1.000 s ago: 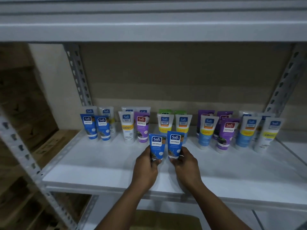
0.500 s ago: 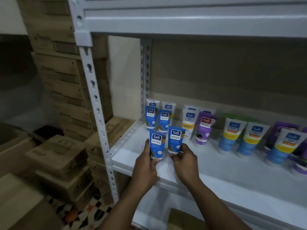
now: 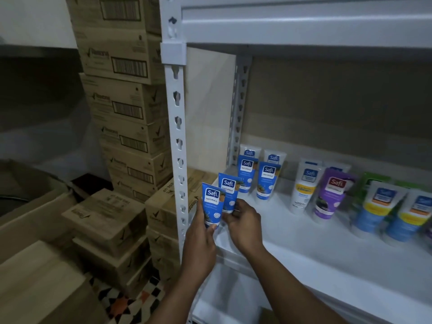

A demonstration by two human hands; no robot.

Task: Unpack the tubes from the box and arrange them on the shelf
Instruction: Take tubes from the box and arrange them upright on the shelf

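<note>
Left blue tube (image 3: 212, 205) being pinched by left hand (image 3: 200, 240) fingers; right hand (image 3: 246, 224) fingers pinching right blue tube (image 3: 229, 193) near shelf (image 3: 304, 244) corner.

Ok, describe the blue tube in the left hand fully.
The blue tube looks like glossy plastic, printed Safi Naturals in white, with its flat crimped end up and its cap end hidden. The left hand grips its lower part, thumb on the front. It is near upright beside the rack's front post, overlapping a second blue tube in the right hand.

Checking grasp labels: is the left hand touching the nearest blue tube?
Touching. Head view shows the left hand gripping the nearest blue tube at its bottom.
</note>
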